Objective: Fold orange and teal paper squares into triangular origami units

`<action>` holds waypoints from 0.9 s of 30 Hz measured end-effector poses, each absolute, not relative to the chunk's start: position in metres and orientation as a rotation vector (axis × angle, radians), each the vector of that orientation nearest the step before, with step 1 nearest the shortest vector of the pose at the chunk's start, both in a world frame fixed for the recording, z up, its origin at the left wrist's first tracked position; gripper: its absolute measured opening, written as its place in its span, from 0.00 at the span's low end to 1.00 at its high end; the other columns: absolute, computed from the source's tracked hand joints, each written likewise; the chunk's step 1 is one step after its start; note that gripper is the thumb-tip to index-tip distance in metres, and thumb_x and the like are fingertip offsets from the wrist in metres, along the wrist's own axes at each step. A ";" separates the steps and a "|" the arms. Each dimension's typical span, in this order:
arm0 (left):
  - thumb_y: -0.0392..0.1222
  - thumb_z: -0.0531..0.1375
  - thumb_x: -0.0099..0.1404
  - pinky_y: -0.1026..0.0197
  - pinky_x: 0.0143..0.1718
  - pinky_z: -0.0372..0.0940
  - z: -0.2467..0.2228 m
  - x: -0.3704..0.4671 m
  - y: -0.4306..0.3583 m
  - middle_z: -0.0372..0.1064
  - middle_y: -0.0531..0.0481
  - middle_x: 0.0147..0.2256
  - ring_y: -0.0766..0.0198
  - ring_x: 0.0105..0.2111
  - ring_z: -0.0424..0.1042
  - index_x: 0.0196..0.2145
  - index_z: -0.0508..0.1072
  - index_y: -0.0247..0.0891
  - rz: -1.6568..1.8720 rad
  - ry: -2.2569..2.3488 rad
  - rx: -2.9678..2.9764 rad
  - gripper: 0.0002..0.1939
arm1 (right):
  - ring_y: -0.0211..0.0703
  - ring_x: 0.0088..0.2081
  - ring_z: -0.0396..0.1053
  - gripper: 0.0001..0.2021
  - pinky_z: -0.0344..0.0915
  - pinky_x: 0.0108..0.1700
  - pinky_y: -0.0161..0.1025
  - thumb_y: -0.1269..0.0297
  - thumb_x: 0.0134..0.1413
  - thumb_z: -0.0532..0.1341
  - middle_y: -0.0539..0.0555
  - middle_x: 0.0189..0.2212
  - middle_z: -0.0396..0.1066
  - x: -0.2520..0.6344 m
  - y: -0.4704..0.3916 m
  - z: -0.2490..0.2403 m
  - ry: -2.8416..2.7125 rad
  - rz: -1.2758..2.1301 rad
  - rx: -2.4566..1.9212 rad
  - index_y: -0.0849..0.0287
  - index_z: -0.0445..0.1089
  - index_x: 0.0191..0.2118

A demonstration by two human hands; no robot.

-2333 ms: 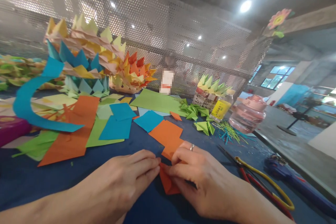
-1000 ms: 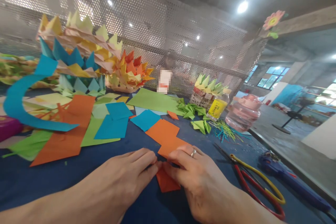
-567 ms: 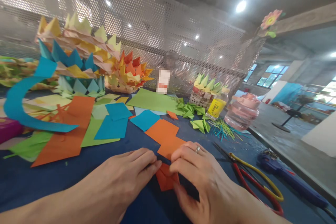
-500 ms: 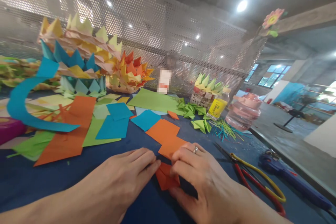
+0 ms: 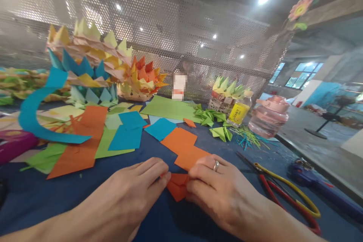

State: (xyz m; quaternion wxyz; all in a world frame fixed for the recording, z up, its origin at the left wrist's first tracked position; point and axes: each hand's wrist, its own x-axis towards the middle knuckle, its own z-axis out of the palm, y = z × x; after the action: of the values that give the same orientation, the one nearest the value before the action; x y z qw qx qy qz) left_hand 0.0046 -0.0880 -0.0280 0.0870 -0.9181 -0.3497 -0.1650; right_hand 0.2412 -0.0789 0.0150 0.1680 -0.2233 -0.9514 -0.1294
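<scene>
Compared with half a second ago, the right hand [image 5: 224, 193] has drawn its thumb in from the near edge of the folded orange paper [image 5: 178, 191]; the left hand [image 5: 141, 189] has barely shifted. I see both sets of fingers clamped on the paper, left and right, with its point toward me, low over the near tabletop [image 5: 170, 225]. If I let one side pull harder, the crease could skew or a corner could tear. My right knuckles also overlap the flat orange square [image 5: 188, 157] just beyond, so a careless sweep might drag it along.
</scene>
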 end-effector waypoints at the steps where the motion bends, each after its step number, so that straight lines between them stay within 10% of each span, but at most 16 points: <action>1: 0.24 0.49 0.56 0.61 0.45 0.69 -0.026 0.005 -0.088 0.71 0.46 0.42 0.59 0.42 0.70 0.45 0.73 0.38 -0.500 -1.021 -2.725 0.23 | 0.42 0.35 0.63 0.10 0.62 0.41 0.41 0.70 0.66 0.56 0.52 0.33 0.69 0.241 -0.079 0.014 -2.712 -0.409 -0.617 0.62 0.68 0.32; 13: 0.24 0.45 0.66 0.64 0.45 0.69 -0.023 0.006 -0.084 0.69 0.49 0.47 0.63 0.43 0.71 0.52 0.67 0.41 -0.773 -0.806 -3.046 0.23 | 0.44 0.33 0.61 0.09 0.64 0.36 0.42 0.75 0.63 0.56 0.53 0.30 0.67 0.239 -0.078 0.005 -2.714 -0.611 -0.511 0.64 0.70 0.32; 27: 0.33 0.51 0.72 0.66 0.36 0.62 -0.028 0.018 -0.072 0.68 0.54 0.36 0.68 0.35 0.69 0.37 0.72 0.41 -1.208 -0.911 -3.100 0.11 | 0.42 0.35 0.67 0.07 0.64 0.41 0.39 0.67 0.62 0.60 0.54 0.33 0.70 0.240 -0.074 0.012 -2.653 0.138 -0.821 0.64 0.73 0.34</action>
State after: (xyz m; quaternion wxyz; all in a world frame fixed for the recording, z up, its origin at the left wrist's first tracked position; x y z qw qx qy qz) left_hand 0.0177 -0.0720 -0.0282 -0.1531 -0.8881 -0.2610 -0.3461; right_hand 0.2401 -0.0738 0.0116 0.1794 -0.2903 -0.9387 0.0490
